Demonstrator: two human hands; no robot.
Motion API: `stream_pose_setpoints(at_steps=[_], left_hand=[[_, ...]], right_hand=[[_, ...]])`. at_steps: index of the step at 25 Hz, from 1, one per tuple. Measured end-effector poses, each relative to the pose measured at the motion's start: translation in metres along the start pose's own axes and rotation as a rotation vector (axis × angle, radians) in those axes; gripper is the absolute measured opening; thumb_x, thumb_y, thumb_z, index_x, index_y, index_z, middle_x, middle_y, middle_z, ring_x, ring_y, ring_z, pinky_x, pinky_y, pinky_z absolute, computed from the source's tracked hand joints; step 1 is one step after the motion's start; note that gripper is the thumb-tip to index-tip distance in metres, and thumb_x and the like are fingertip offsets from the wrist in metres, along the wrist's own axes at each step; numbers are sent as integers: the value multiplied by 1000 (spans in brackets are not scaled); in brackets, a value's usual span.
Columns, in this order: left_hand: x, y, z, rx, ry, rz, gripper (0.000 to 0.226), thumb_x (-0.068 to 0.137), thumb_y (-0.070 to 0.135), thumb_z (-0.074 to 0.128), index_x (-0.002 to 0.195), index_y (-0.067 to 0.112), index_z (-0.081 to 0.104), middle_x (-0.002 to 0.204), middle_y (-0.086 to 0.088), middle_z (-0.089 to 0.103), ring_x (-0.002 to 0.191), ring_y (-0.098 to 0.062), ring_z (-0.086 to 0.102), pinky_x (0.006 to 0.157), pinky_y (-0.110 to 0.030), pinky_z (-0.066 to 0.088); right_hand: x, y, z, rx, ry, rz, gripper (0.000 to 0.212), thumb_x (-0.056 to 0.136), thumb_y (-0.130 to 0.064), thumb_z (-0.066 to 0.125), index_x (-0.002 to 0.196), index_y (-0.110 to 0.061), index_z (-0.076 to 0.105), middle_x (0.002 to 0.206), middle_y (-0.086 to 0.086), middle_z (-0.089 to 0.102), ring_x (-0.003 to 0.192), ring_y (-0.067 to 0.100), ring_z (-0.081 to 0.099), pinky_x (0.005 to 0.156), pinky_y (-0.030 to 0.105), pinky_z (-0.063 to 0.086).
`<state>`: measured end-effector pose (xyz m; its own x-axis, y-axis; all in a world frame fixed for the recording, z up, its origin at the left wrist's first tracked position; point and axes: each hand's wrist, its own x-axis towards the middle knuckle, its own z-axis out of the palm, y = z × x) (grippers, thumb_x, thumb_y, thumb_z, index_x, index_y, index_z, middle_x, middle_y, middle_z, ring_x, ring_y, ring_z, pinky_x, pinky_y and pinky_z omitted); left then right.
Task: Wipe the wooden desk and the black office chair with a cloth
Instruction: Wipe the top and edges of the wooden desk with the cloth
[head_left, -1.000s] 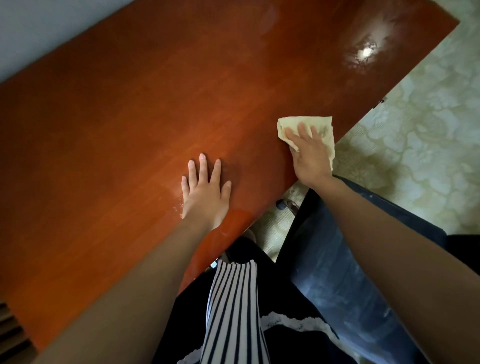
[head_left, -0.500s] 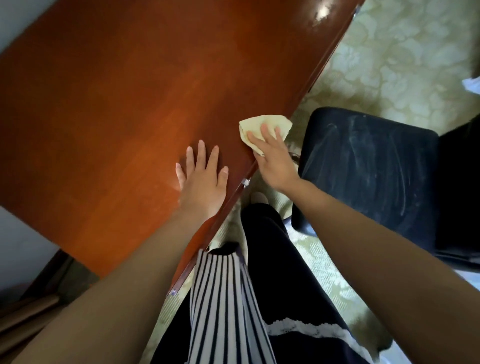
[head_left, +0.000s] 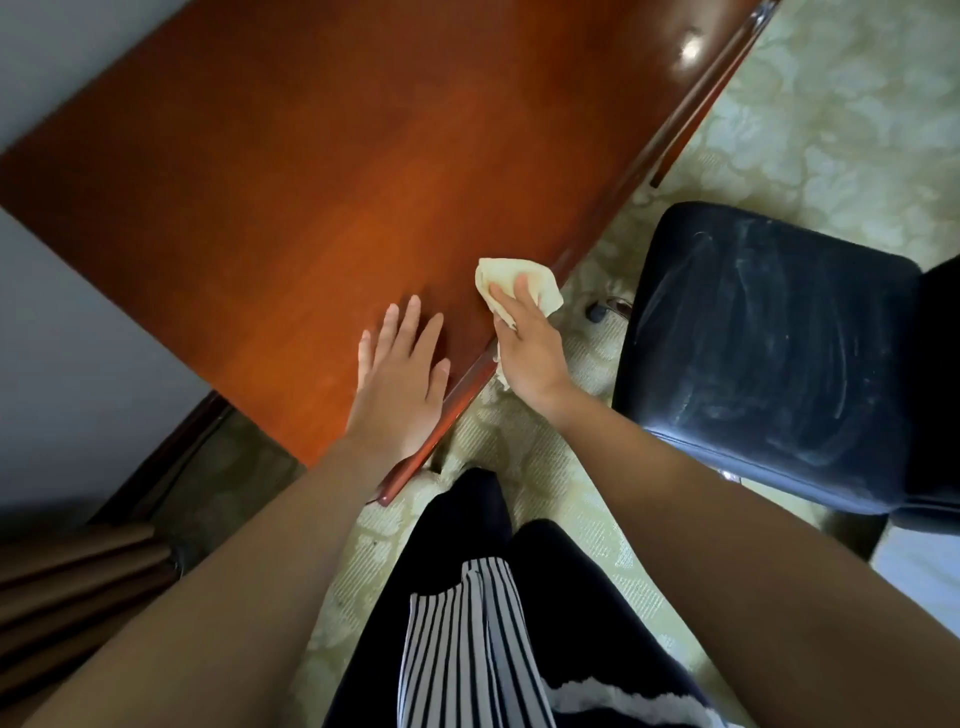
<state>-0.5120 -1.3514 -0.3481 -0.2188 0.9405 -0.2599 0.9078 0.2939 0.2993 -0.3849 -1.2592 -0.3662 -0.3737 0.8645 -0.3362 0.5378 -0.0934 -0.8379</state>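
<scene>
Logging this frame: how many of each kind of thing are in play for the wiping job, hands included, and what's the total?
wooden desk: 1
black office chair: 1
cloth: 1
hands: 2, the left hand and the right hand
Total: 5

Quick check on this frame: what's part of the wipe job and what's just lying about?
In the job:
- wooden desk
- cloth, bunched at the desk's near edge
- right hand, gripping the cloth
- left hand, flat on the desk
- black office chair, seat streaked pale

Just there:
- patterned floor covering
- brown slats, lower left
- pale wall
</scene>
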Motion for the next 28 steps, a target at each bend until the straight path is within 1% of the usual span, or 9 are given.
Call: stream_pose_setpoints(at_steps=[4,8,11,15,17,19,22,24,28], left_hand=[[-24,-25,15,187,43,25,53,102,34,22,153,20,15,162,-2,-3,148,-21,-10,117,-42,-8],[-43,-42,34,210,123,7,55,100,39,9,152,26,20,162,-4,3,148,-23,-4,117,-44,-6],[-43,-45,41,124,225,-3,53,99,37,13,148,27,32,161,-2,10,148,-19,0,118,-42,-7],[-42,-52,45,102,224,27,55,98,38,10,150,28,24,161,3,7,148,-13,-4,119,-39,-9],[-42,-53,46,139,201,66,57,97,39,7,152,29,17,161,5,2,148,-12,-8,119,-39,-9],[-41,-54,47,151,207,83,56,97,39,6,152,30,17,161,6,2,147,-12,-8,118,-39,-9],[-39,-58,52,178,265,105,58,97,38,4,151,27,22,161,4,8,148,-13,-3,119,-41,-5],[-38,-62,56,180,307,126,58,97,38,6,150,26,26,160,3,14,148,-14,1,119,-41,-3],[-39,-62,59,111,323,162,60,94,41,7,149,27,30,159,3,18,148,-13,2,119,-40,-3]], right_hand=[[-29,-5,19,60,9,-42,42,103,-17,35,145,-25,37,159,-6,13,141,9,22,77,-15,15],[-60,9,57,190,33,-87,44,104,-18,33,147,-27,32,159,-7,8,144,4,10,84,-14,12],[-76,16,90,315,127,-135,44,104,-18,33,147,-29,30,159,-10,5,143,0,7,89,-10,14],[-105,18,131,609,120,-115,43,103,-34,31,138,-55,19,141,-47,2,141,-10,3,111,10,17],[-122,24,152,750,52,-47,42,100,-46,29,134,-65,13,149,-39,6,143,-3,9,117,27,22],[-140,32,170,827,-22,18,52,95,-54,29,144,-55,11,156,-22,12,142,-1,17,117,35,25],[-161,42,193,883,-53,48,62,92,-57,29,149,-40,14,155,-20,19,140,-6,18,119,34,19],[-163,42,204,998,-3,13,64,91,-56,33,150,-35,18,155,-14,25,142,0,21,119,35,21],[-132,35,194,1113,134,39,62,96,-51,37,151,-27,20,155,-1,29,140,10,29,101,12,40]])
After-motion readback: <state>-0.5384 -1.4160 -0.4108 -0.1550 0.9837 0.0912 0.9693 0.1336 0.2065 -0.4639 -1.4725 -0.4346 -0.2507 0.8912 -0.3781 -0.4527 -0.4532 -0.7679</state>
